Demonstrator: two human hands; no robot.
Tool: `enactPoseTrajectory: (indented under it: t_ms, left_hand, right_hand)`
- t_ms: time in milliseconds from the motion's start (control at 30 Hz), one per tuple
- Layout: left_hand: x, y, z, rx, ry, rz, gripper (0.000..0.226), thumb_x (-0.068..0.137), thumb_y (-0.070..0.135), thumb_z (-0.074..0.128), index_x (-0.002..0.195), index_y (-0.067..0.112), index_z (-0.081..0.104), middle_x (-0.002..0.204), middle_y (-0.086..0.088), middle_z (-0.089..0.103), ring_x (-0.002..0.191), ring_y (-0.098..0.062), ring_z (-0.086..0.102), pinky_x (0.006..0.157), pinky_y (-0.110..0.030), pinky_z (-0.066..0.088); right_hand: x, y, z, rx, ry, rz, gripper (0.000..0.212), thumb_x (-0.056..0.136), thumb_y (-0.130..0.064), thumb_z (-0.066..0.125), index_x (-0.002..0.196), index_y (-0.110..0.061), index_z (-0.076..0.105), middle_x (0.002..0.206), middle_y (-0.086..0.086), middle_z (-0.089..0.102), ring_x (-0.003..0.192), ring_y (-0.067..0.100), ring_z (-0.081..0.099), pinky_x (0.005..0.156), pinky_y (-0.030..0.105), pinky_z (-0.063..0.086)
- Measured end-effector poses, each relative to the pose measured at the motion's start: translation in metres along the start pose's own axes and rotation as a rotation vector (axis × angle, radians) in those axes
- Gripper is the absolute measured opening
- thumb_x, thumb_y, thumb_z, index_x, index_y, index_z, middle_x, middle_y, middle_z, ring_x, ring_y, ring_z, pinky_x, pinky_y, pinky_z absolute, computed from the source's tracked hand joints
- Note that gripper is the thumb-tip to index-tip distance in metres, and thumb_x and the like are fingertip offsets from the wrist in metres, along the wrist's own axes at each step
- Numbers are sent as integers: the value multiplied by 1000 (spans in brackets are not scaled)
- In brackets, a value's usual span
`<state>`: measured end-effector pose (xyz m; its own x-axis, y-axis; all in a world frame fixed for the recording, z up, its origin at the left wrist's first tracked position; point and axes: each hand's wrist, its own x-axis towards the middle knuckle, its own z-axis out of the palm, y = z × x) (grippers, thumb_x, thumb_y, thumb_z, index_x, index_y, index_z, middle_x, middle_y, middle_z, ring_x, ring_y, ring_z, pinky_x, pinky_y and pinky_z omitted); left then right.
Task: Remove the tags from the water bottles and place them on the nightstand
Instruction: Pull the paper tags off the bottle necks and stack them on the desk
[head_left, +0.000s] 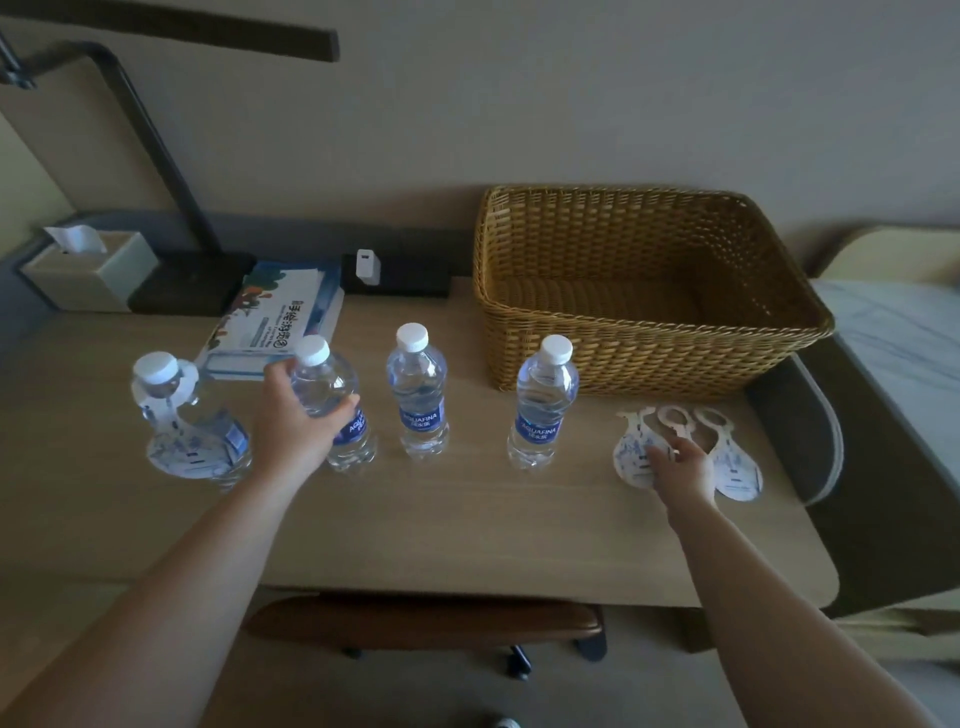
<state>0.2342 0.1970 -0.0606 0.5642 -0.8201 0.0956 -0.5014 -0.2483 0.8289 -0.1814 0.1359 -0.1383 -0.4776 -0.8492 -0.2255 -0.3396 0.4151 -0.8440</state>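
Several clear water bottles with white caps stand in a row on the wooden table (467, 519). The leftmost bottle (166, 384) carries a white and blue paper tag (182, 447) around its neck. My left hand (296, 421) grips the second bottle (332, 395), which has no tag. The third bottle (418, 395) and fourth bottle (543, 405) stand free, also without tags. Three loose tags (737, 462) lie flat at the right of the table. My right hand (680, 467) rests on them, fingers touching the middle tag.
A large wicker basket (644, 353) stands at the back right. A book (270, 317), a tissue box (88, 270) and a black lamp base (192, 283) sit at the back left. A chair seat (421, 621) shows under the table's front edge, a bed (904, 343) at right.
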Motion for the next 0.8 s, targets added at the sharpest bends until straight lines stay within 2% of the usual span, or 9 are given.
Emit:
enactPoseTrajectory:
  t_ms: [100, 167, 233, 333, 467, 567, 667, 733, 800]
  left_hand:
    - [-2, 3, 1, -10, 5, -16, 64, 75, 28, 82, 122, 26, 39, 112, 7, 57, 82, -5, 56, 64, -16, 38]
    - [-4, 5, 2, -17, 5, -27, 66, 75, 28, 82, 125, 24, 39, 114, 6, 57, 85, -8, 57, 63, -15, 36]
    - [-5, 5, 2, -16, 3, -32, 67, 76, 28, 81, 127, 23, 39, 117, 4, 57, 82, -6, 58, 63, -16, 37]
    - [-5, 4, 3, -12, 14, -38, 68, 76, 29, 81, 129, 22, 38, 121, 1, 59, 96, -15, 59, 75, -25, 43]
    - [-5, 6, 3, -24, 25, -39, 68, 75, 30, 82, 128, 21, 39, 123, 0, 59, 102, -16, 56, 80, -32, 43]
    - [-5, 4, 3, -29, 31, -28, 68, 74, 29, 82, 127, 22, 40, 123, 1, 58, 103, -16, 56, 82, -32, 42]
    - [-4, 2, 3, -36, 32, -37, 69, 73, 32, 82, 127, 25, 40, 123, 3, 58, 105, -17, 58, 83, -33, 44]
    - [-5, 1, 4, -51, 24, -40, 70, 74, 33, 82, 128, 27, 39, 125, 4, 58, 110, -20, 59, 88, -37, 47]
    - [-8, 0, 5, -56, 20, -29, 71, 76, 37, 79, 132, 28, 36, 130, 6, 55, 116, -20, 57, 95, -43, 48]
  right_hand:
    - [5, 6, -1, -124, 21, -31, 37, 90, -19, 62, 124, -7, 58, 116, 18, 64, 104, 35, 59, 85, 40, 47]
    - [3, 6, -2, -196, 37, -75, 36, 89, -18, 61, 123, -6, 56, 115, 20, 63, 101, 35, 58, 81, 39, 45]
    - [-2, 7, -3, -327, 68, -143, 40, 88, -17, 61, 125, -5, 51, 123, 20, 53, 106, 37, 53, 84, 43, 44]
    - [-14, 13, -2, -560, 93, -327, 42, 87, -18, 63, 125, -4, 52, 130, 19, 44, 120, 37, 40, 94, 46, 40]
    - [-29, 27, 5, -694, -50, -446, 37, 90, -22, 55, 125, -10, 56, 131, 13, 48, 121, 32, 37, 100, 43, 36]
    - [-34, 31, 9, -751, -95, -428, 41, 93, -27, 48, 132, -15, 52, 139, 10, 44, 128, 31, 33, 106, 41, 30]
    - [-36, 29, 11, -775, -130, -376, 48, 95, -31, 42, 142, -19, 41, 152, 9, 32, 140, 27, 22, 115, 40, 19]
    - [-40, 27, 11, -756, -152, -362, 53, 97, -33, 40, 147, -20, 32, 158, 7, 22, 146, 24, 10, 119, 38, 11]
    - [-47, 26, 11, -719, -172, -380, 55, 97, -30, 41, 149, -18, 28, 160, 8, 17, 147, 24, 6, 119, 39, 11]
